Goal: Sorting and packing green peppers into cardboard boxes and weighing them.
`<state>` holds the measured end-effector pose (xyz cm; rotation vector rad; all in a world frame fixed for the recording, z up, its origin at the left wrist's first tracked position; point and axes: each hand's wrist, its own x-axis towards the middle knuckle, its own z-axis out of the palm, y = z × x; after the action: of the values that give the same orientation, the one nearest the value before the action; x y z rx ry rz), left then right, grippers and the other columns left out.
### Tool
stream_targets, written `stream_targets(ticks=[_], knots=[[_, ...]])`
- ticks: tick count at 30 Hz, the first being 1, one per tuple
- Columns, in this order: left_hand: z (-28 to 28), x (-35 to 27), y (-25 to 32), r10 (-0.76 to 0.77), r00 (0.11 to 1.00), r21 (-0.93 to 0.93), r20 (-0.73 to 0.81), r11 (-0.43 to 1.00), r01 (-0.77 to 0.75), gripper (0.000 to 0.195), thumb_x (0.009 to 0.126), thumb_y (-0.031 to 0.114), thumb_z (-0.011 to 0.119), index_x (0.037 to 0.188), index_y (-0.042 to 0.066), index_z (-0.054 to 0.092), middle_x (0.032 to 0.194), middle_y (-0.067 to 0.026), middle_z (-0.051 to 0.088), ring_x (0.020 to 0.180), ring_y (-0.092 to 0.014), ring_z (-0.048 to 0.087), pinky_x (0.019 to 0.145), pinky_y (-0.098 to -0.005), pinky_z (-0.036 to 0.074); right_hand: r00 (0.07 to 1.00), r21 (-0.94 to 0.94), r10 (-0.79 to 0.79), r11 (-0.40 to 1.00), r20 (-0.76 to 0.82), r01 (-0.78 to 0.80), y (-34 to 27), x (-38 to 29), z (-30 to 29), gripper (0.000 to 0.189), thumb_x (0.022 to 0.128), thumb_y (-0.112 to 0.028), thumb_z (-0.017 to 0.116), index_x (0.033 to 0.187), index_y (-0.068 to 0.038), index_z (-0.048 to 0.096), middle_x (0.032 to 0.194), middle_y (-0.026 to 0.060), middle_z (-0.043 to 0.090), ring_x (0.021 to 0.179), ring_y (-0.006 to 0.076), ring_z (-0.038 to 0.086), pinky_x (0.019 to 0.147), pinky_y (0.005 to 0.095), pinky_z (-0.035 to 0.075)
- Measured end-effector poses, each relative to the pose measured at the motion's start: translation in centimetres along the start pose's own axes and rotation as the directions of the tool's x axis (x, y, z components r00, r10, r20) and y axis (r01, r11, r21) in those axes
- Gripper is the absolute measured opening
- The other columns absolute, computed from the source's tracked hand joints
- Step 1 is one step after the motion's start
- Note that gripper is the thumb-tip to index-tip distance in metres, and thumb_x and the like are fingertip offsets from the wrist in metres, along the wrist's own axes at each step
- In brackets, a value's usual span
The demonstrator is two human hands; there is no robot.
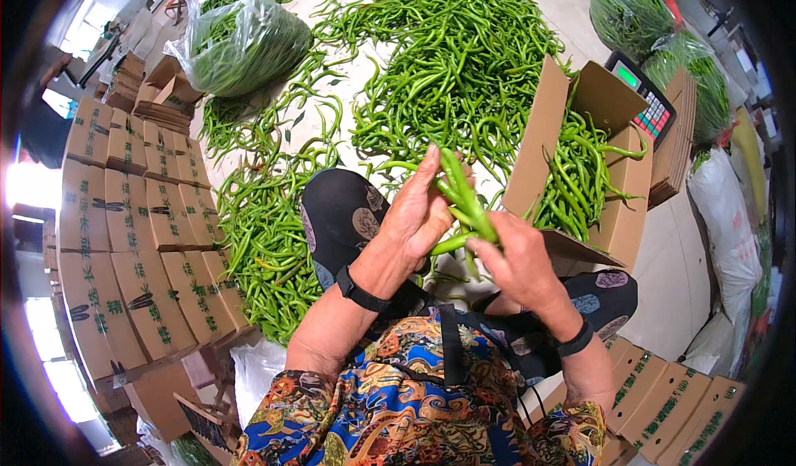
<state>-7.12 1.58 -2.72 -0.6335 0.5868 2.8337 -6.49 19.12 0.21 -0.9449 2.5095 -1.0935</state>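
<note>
Several long green chili peppers are held in a loose bundle between my two hands, above my lap. My left hand grips the bundle with its thumb pointing up. From the other side, my right hand closes around the lower ends. Just beyond the hands a large heap of green chili peppers spreads over the pale floor. Near my right knee stands an open cardboard box, partly filled with chili peppers; its flaps stick up and outward.
Behind the box sits a digital scale with a lit display. Printed cardboard cartons are stacked at left, with more cartons at lower right. A clear plastic bag of peppers stands at upper left; another bag is at upper right.
</note>
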Motion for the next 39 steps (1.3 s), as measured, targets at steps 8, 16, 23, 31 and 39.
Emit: stream_targets(ticks=[8,16,23,31,39], knots=[[-0.4,-1.8,1.1,-0.186,0.945,0.274,0.271,0.956,0.11,0.033,0.091,0.017,0.057,0.119,0.002,0.05,0.11,-0.0129,0.059,0.101,-0.025,0.059,0.09,-0.041,0.051,0.915,0.74,0.166,0.544,0.368,-0.396,1.6,0.0,-1.7,0.051,0.084,-0.018,0.066,0.126,0.002,0.048,0.112,0.005,0.057,0.103,0.0129,0.052,0.095,0.0274,0.039],[-1.3,-2.0,1.8,-0.177,0.96,0.307,0.218,0.946,0.105,0.037,0.09,0.007,0.057,0.125,-0.001,0.048,0.105,-0.0113,0.061,0.093,-0.02,0.063,0.08,-0.0305,0.056,0.966,0.989,0.235,0.077,0.107,-0.128,3.3,-0.7,-2.9,0.056,0.084,-0.018,0.067,0.13,0.002,0.042,0.11,0.0102,0.059,0.094,0.019,0.06,0.085,0.032,0.049],[-0.8,-2.0,2.6,-0.117,0.973,0.179,0.201,0.98,0.08,0.03,0.09,0.004,0.055,0.119,-0.002,0.05,0.098,-0.0099,0.06,0.088,-0.019,0.063,0.078,-0.0298,0.056,0.958,0.98,0.239,0.079,0.159,-0.182,3.8,-1.3,-1.9,0.056,0.08,-0.013,0.07,0.128,0.002,0.045,0.106,0.0104,0.059,0.089,0.0166,0.06,0.08,0.0287,0.05],[-1.4,-10.5,16.8,0.338,0.937,0.827,0.09,0.499,-0.259,0.041,0.09,0.008,0.054,0.129,-0.001,0.044,0.096,-0.0069,0.06,0.085,-0.011,0.058,0.072,-0.0252,0.051,0.954,0.99,0.266,-0.008,0.137,-0.14,2.5,-1.7,-1.0,0.051,0.081,-0.009,0.065,0.126,0.002,0.046,0.102,0.0124,0.06,0.084,0.0161,0.061,0.077,0.0285,0.051],[-0.1,-10.8,12.4,0.281,0.935,0.904,0.214,0.306,-0.299,0.053,0.094,0.026,0.05,0.137,0.0,0.037,0.128,-0.0172,0.052,0.116,-0.025,0.052,0.095,-0.0356,0.042,0.96,0.945,0.046,-0.194,0.277,-0.264,-0.9,-0.2,1.9,0.046,0.083,-0.007,0.06,0.125,0.004,0.044,0.102,0.0173,0.06,0.083,0.0195,0.062,0.08,0.0325,0.051]])
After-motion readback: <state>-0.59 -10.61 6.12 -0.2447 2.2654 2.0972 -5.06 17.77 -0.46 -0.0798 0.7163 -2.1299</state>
